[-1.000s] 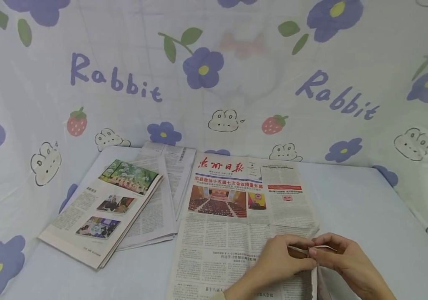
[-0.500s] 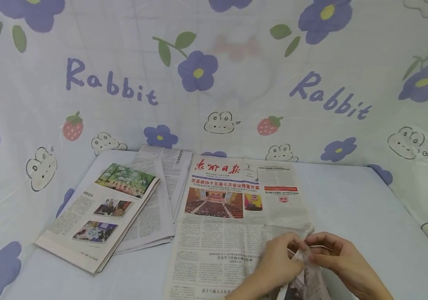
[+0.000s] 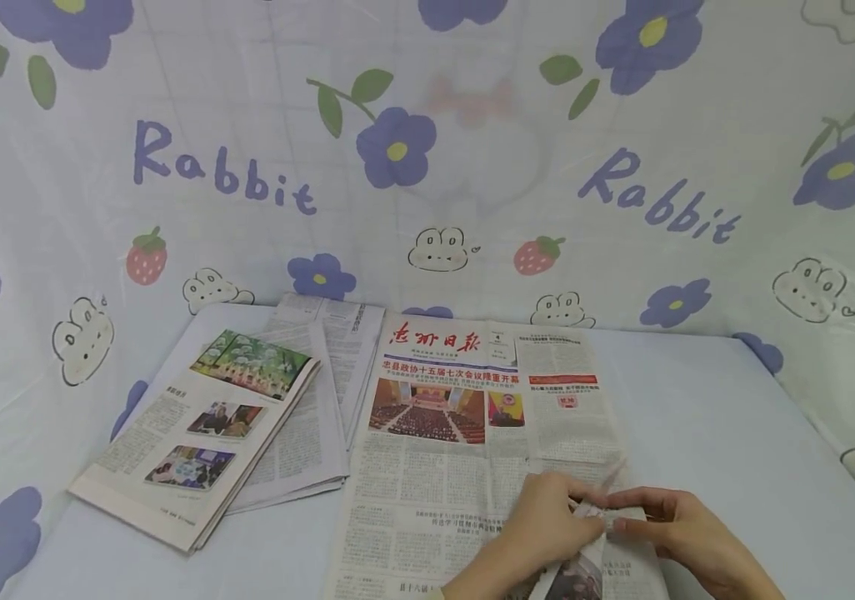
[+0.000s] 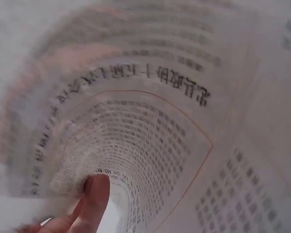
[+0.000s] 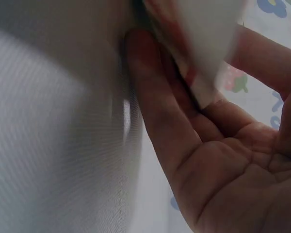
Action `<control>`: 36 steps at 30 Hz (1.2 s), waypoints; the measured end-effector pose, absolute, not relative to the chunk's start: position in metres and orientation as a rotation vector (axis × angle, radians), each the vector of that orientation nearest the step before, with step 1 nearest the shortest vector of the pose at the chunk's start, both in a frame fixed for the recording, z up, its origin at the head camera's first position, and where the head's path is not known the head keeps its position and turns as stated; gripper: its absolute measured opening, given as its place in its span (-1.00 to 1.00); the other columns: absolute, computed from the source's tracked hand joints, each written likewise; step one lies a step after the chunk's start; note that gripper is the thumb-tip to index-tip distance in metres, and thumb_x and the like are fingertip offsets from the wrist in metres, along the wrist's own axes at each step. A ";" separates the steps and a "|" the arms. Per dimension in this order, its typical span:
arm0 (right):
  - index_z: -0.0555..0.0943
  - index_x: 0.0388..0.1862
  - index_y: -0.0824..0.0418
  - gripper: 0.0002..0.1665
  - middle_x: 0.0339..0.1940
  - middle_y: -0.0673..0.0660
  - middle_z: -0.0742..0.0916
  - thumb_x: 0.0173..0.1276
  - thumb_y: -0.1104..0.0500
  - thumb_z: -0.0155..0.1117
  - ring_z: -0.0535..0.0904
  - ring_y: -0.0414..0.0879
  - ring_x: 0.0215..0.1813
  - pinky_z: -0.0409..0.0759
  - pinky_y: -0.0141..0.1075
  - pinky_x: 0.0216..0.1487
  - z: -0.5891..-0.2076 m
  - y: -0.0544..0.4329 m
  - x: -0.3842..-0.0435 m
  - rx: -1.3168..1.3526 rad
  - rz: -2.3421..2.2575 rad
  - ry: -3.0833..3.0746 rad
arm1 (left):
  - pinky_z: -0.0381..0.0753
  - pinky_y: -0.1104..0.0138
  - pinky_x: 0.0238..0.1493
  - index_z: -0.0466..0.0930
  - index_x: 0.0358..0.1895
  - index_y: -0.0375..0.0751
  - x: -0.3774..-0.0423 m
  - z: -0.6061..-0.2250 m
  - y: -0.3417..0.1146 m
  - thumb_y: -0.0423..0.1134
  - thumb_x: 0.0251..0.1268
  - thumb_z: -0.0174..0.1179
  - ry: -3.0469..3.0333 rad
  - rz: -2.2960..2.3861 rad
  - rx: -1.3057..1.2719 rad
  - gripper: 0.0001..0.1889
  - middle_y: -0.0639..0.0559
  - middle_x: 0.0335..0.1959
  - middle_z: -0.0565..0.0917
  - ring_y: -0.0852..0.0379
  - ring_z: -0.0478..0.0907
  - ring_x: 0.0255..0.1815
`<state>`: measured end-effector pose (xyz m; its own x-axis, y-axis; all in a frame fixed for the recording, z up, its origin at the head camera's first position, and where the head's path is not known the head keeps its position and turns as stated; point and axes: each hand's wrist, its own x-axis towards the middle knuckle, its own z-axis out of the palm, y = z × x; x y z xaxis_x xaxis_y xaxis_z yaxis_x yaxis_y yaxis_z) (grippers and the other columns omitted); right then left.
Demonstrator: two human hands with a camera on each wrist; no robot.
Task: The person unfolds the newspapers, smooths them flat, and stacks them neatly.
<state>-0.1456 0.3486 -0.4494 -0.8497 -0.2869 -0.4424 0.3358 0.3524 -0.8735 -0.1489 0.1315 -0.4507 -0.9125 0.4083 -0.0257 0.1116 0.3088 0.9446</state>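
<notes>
A broad newspaper [image 3: 427,475] with a red masthead and a photo of a large hall lies in the middle of the table. At its right side, my left hand [image 3: 540,525] pinches a lifted, folded-back sheet. In the left wrist view that sheet [image 4: 150,116] curves up close to the camera, with a fingertip [image 4: 96,191] against it. Close beside it, my right hand [image 3: 678,529] holds the newspaper's right edge between thumb and fingers. The right wrist view has a page corner [image 5: 203,53] between these fingers. Another printed page shows under the turned-back part.
To the left lies a folded newspaper [image 3: 180,467] with colour photos, partly on top of other folded newspapers [image 3: 330,383]. A white table [image 3: 712,417] extends to the right. Behind it hangs a white curtain [image 3: 502,275] printed with flowers, strawberries and rabbits.
The sheet in my left hand has folded back farther to the left, uncovering more of the page below. My right hand has shifted slightly toward me and grips beside it.
</notes>
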 end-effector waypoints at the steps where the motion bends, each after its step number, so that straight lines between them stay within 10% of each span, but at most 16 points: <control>1: 0.55 0.19 0.44 -0.48 0.08 0.22 0.66 0.37 0.16 0.35 0.59 0.04 -0.07 0.62 -0.09 -0.13 -0.450 0.349 -0.145 0.042 -1.528 2.098 | 0.38 0.49 -0.65 0.82 -0.19 -0.04 -0.149 -0.449 0.130 -0.39 0.06 0.36 2.306 1.663 0.468 -0.76 0.31 -0.52 0.63 0.36 0.36 -0.71; 36: 0.66 0.07 0.38 -0.50 -0.14 0.16 0.76 0.22 0.13 0.49 0.63 -0.02 -0.19 0.56 -0.28 -0.20 -0.431 0.379 -0.152 0.164 -1.458 2.418 | 0.63 0.33 -0.40 0.77 -0.04 0.03 -0.174 -0.384 0.041 -0.26 0.15 0.44 2.255 1.926 0.529 -0.72 0.24 -0.12 0.69 0.23 0.64 -0.38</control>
